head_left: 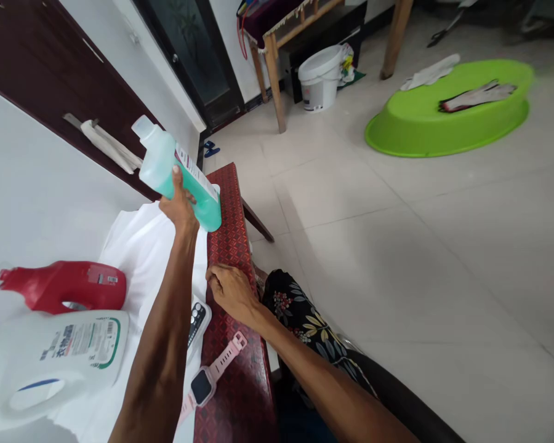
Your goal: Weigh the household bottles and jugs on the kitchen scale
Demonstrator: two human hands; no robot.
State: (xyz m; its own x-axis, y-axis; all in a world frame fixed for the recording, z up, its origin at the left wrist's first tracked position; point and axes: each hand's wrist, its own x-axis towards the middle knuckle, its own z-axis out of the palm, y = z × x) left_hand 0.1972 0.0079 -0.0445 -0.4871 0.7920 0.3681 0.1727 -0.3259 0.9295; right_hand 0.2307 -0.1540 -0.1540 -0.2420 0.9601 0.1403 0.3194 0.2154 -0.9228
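Note:
My left hand [182, 206] is wrapped round a translucent plastic bottle [198, 184] of blue-green liquid. A label runs along its side, and its pale neck and cap [144, 127] point to the upper left. The bottle's base is over the red patterned bench [228, 234]. My right hand [228, 289] rests on the bench with curled fingers, at the edge of a white cloth [136, 237]. Whether those fingers pinch anything is hidden. Below it are a white device with a dark button panel [197, 320] and a pink-strapped watch [203, 386].
On the cloth lie a red bottle [80, 283] and a large white jug [69, 344] with a green-edged label. An upturned green tub [415, 126] with gloves [480, 95] on it sits on the tiled floor. Further back stand a white bucket [321, 80] and a wooden-legged table [273, 74].

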